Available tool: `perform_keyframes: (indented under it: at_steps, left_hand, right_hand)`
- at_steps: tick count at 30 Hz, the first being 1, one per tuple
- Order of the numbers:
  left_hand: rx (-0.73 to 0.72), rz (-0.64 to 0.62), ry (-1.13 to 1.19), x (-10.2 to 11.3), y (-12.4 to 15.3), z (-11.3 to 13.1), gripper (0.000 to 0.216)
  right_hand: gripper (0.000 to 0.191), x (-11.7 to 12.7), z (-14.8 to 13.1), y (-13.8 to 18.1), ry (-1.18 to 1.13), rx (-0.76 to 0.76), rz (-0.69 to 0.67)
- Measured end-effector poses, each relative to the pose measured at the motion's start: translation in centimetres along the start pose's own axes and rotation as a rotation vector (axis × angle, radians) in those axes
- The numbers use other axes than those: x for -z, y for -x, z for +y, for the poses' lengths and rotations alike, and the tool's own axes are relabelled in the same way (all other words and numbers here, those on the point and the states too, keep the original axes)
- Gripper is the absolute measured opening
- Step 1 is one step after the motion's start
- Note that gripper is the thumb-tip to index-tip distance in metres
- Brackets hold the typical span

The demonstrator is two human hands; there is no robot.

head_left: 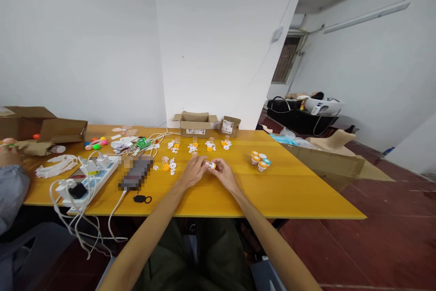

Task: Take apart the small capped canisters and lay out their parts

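A small clear plastic container with an orange-and-white end (210, 165) lies tilted sideways between my two hands, low over the yellow table (218, 200). My left hand (194, 173) has its fingers closed around the left end. Gripping the orange end is my right hand (224, 174), thumb and fingers pinched on it. Another clear cup (195, 154) stands just behind my left fingers. To the left are a clear cup (165, 160), an orange ring (165, 168) and white discs (172, 165). Several groups of similar cups, orange rings and white parts (209, 146) line the back.
Capped containers (261, 162) cluster at the right. Cardboard boxes (195, 124) stand at the back. A power strip (91, 182) with tangled cables, a blurred phone (136, 173) and a black key fob (139, 199) lie left. A co-worker's sleeve (12, 191) shows far left.
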State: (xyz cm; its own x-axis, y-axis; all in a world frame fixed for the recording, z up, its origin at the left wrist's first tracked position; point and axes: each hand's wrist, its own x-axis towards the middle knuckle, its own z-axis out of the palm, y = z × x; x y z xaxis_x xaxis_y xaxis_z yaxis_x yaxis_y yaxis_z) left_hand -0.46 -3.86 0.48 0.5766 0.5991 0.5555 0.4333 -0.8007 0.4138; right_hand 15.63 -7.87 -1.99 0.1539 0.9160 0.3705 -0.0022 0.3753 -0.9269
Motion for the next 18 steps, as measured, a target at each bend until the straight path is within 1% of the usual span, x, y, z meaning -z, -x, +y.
perform_keyframes:
  at_steps: [2, 5, 11, 18]
  left_hand:
    - [-0.027, -0.036, 0.041, 0.15, 0.08, 0.12, 0.030]
    - [-0.049, -0.073, 0.080, 0.23, 0.04, 0.13, 0.029]
    - [0.003, -0.024, 0.098, -0.17, -0.26, -0.27, 0.020]
    - [0.031, 0.009, 0.023, -0.41, -0.23, -0.37, 0.022]
  right_hand:
    - [0.041, 0.04, 0.04, -0.02, 0.000, -0.008, 0.016]
    - [0.041, 0.02, 0.01, 0.04, 0.010, -0.009, 0.012]
    - [0.037, -0.14, -0.13, 0.29, 0.055, -0.013, -0.047]
    - [0.033, -0.23, -0.41, 0.47, 0.093, -0.001, -0.070]
